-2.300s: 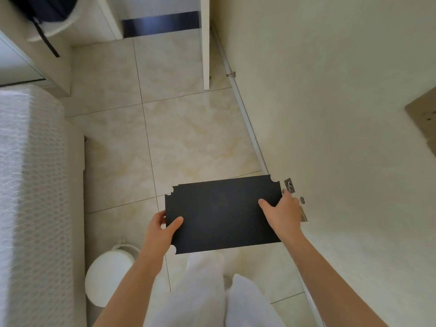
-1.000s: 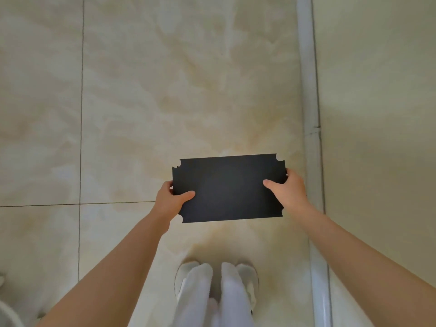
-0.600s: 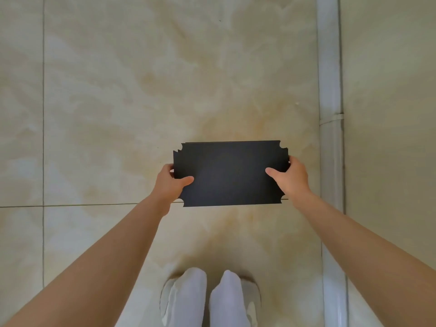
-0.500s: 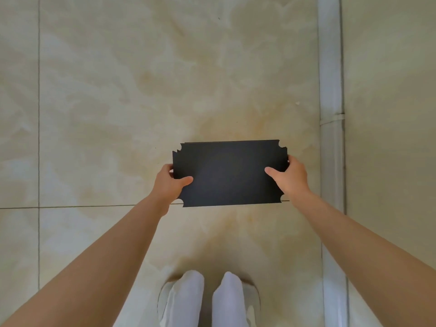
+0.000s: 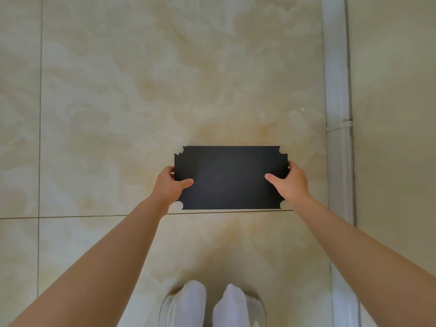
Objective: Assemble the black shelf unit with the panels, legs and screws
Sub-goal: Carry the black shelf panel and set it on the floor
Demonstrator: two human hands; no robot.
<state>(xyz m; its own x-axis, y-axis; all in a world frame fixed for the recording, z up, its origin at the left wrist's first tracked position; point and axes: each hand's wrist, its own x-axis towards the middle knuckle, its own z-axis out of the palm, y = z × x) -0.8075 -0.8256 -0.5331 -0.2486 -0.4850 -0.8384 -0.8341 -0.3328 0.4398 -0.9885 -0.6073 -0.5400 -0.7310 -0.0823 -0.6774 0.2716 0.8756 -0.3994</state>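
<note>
Grips the short left edge with the left hand (image 5: 168, 185), thumb on top, fingers curled round the edge. Holds the panels (image 5: 228, 178), seemingly a stack, flat above the floor (image 5: 118, 102), ahead of the feet (image 5: 192, 303). Pinches the right edge likewise with the right hand (image 5: 291, 182). Best, probably: lower level, squeeze evenly to stop slipping, steer clear of the skirting (image 5: 336, 67).

My left grip (image 5: 170, 185) and right grip (image 5: 293, 182) show only thumbs and knuckles; the fingertips are hidden under the black panels (image 5: 228, 178). I cannot tell how many panels are stacked. My shoes (image 5: 256, 308) and forearms (image 5: 118, 256) run off the bottom edge.
</note>
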